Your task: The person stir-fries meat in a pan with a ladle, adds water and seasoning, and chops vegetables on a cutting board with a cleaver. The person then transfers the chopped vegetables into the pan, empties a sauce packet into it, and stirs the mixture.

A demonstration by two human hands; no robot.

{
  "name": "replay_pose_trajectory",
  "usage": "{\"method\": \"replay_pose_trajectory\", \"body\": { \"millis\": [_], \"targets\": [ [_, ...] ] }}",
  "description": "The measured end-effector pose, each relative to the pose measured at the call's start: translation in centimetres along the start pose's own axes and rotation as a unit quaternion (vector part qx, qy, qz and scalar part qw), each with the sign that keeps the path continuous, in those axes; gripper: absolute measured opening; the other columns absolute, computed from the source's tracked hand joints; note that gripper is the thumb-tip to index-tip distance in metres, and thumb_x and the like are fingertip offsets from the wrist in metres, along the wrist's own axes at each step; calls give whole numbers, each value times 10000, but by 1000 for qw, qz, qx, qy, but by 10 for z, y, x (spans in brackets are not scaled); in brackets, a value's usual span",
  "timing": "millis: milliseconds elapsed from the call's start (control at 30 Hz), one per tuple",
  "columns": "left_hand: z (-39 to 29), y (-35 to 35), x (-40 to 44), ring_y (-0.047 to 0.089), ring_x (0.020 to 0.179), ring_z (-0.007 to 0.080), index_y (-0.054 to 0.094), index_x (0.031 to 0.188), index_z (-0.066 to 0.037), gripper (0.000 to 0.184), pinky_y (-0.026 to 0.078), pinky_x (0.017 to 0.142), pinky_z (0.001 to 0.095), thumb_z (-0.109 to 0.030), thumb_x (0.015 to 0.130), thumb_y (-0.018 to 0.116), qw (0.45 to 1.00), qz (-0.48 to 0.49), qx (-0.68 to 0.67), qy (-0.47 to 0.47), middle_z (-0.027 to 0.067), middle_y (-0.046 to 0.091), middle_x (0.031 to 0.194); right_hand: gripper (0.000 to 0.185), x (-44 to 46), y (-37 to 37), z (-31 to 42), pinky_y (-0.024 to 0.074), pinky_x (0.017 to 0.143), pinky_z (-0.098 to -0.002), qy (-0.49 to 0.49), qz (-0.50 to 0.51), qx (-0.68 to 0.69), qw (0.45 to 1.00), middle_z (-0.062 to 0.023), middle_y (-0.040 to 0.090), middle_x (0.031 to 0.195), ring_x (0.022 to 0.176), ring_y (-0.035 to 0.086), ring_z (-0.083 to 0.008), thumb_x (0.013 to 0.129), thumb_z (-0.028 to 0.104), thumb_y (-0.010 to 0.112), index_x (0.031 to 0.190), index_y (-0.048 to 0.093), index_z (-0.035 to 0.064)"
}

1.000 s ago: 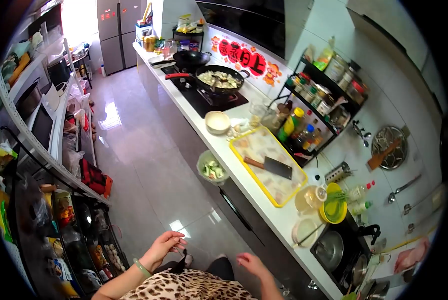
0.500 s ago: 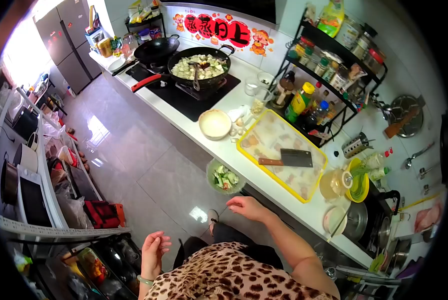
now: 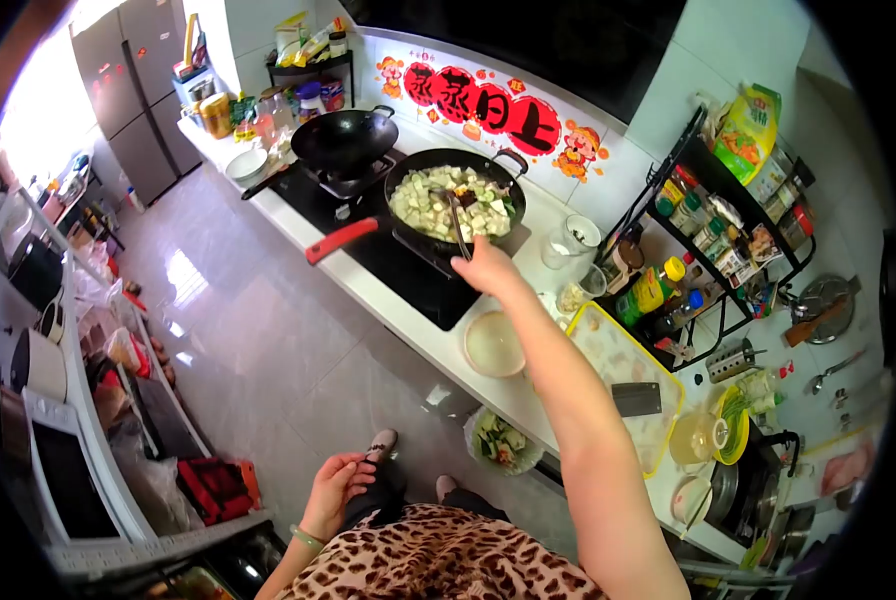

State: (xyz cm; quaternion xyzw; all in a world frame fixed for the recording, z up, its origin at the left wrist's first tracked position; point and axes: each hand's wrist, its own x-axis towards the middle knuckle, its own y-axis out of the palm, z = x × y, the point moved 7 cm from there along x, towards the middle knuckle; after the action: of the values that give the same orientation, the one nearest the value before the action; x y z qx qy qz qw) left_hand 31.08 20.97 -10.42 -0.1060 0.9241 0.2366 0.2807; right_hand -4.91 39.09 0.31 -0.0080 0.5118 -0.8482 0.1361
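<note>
My right hand [image 3: 486,266] reaches out over the stove, its fingers closed round the handle of a metal spatula [image 3: 456,218]. The spatula's head is buried among pale diced pieces [image 3: 483,215] in a black wok [image 3: 423,240]. This wok has a red handle [image 3: 342,240] pointing left over the counter. Dark seasoning and some green bits show among the cubes. Low in front of my body hangs my left hand [image 3: 338,492], empty, with fingers loosely bent and apart from everything.
A second black wok [image 3: 344,140] stands on the far burner. Nearer are a pale bowl [image 3: 495,344], a yellow-rimmed cutting board [image 3: 658,450] with a cleaver [image 3: 636,399], and a bottle rack [image 3: 713,165]. A scrap bin [image 3: 503,440] stands below the counter edge.
My right hand has moved from beside my body up to the wok and taken hold of the spatula. My left hand has stayed low. The view has shifted toward the stove.
</note>
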Motion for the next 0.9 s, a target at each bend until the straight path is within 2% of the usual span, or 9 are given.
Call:
{"method": "replay_pose_trajectory", "body": {
  "millis": [100,200,300,533,633,767,833,867,900],
  "targets": [
    [-45,-19,36,616,839,143,532,1123,-32,217,475,709,233,-127,954,433,1000,23,19,4,83,643,976,337,32,26,-8,470,868,-448,85,-3,-103,991,-223,611,1088,1023,589,-375,868,143,409,1158,488,-9],
    [-81,-46,59,615,834,143,544,1114,-48,217,467,720,245,-139,943,446,999,27,38,9,77,646,972,252,40,12,-30,473,764,-488,51,-90,-94,990,-188,646,938,914,606,-379,857,167,415,1035,577,91],
    [-105,-79,82,612,819,142,549,1107,-52,219,464,712,252,-151,929,467,999,9,49,9,75,644,965,279,14,-28,-49,458,768,-490,11,-165,-56,985,-195,638,917,881,592,-394,890,231,454,1108,561,94],
    [-130,-92,117,610,816,149,554,1093,-58,214,462,711,254,-160,920,480,997,33,74,-15,66,644,949,248,17,-18,-45,460,774,-476,59,-72,-121,988,-189,635,924,894,591,-374,893,223,452,1075,564,97],
    [-134,-88,126,608,820,150,555,1086,-60,207,462,711,256,-161,920,480,997,35,70,-28,64,646,942,240,33,5,-26,455,777,-471,51,-14,-102,993,-184,632,934,907,587,-372,889,224,459,1055,563,85],
    [-135,-86,143,608,821,148,557,1077,-62,200,462,711,254,-161,920,481,995,45,81,-41,64,648,935,228,61,9,-39,444,771,-484,33,-60,-71,995,-184,631,923,896,575,-397,882,221,470,1032,569,80],
    [-137,-84,147,610,816,145,559,1068,-66,192,462,707,249,-159,919,481,994,55,83,-41,64,650,930,232,68,-3,-65,464,617,-431,7,-106,25,994,-156,629,769,713,606,-330,902,234,475,1046,577,83],
    [-138,-86,150,610,816,145,559,1068,-66,192,462,707,249,-159,919,481,994,55,84,-45,64,650,930,232,60,-12,-69,464,617,-431,11,-104,25,994,-156,629,769,713,606,-330,902,234,475,1046,577,83],
    [-140,-87,152,610,815,145,560,1067,-67,191,461,705,247,-157,918,482,994,52,83,-44,63,651,928,234,48,-21,-79,431,537,-378,108,-65,136,983,-112,585,699,631,569,-255,911,243,483,1054,581,85]
  ]
}}
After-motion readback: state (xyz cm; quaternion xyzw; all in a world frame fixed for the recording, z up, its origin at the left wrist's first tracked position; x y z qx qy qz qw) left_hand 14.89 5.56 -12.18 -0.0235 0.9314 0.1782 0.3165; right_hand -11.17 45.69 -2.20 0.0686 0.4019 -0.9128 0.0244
